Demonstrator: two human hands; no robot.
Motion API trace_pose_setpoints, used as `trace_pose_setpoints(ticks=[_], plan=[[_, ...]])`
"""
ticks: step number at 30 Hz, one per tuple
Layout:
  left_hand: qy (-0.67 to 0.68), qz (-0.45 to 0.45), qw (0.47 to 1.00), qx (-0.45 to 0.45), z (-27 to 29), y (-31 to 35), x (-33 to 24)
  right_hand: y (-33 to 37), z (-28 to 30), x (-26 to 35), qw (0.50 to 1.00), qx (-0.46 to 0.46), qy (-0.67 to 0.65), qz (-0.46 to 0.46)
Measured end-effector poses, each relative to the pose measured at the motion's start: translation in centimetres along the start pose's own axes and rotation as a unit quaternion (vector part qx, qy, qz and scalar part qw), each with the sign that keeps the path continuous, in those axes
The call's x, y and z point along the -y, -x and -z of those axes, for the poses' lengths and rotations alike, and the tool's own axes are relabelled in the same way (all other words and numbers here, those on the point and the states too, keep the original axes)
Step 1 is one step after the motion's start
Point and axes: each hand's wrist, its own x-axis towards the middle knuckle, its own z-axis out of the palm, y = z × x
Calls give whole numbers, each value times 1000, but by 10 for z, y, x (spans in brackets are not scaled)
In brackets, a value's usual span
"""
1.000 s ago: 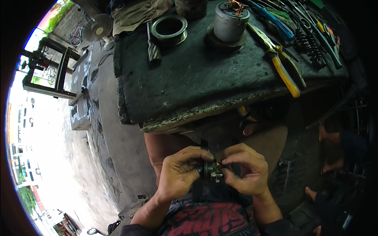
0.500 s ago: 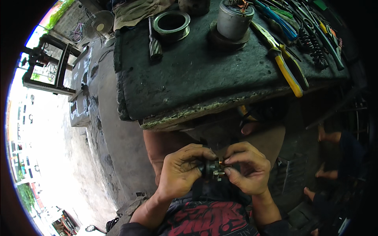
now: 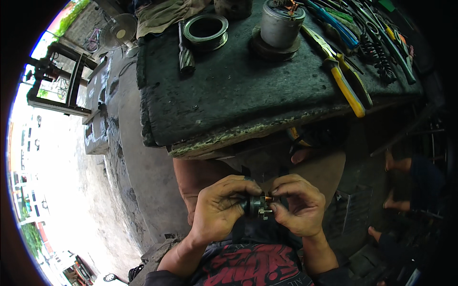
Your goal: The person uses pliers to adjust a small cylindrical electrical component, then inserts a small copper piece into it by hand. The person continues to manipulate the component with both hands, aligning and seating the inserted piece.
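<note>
Above my lap, my left hand is closed round a small dark cylindrical part. Bright metal prongs and a copper-coloured bit stick out of the part's right end; its exact kind does not show. My right hand is at that end, with thumb and fingertips pinched close around the copper-coloured piece. My left fingers cover most of the dark body. Both hands are just off the near edge of the dark workbench.
On the bench are a grooved metal ring, a fluted cutter, a grey can and yellow-handled pliers overhanging the edge. Several tools crowd the far right. A fan stands far left. Someone's bare feet show at right.
My right fingers have shifted very slightly at the part's end, showing a bit more of the copper-coloured piece. My left hand keeps its hold, and the bench things lie as before.
</note>
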Motion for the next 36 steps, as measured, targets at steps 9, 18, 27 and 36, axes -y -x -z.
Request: trace_pose_setpoints(ticks=[9,18,27,36], plan=[[16,29,999,-8,0,0,1,2,1,0,1000,-10,-4,-2],[5,5,1000,-6,1,2,3,4,2,-4,1000,-6,-22,-17],[-29,0,1000,0,0,-1,2,6,4,-6,999,-8,-32,-27],[-67,-11,998,9,1,0,0,9,4,-4,998,-13,-39,-51]])
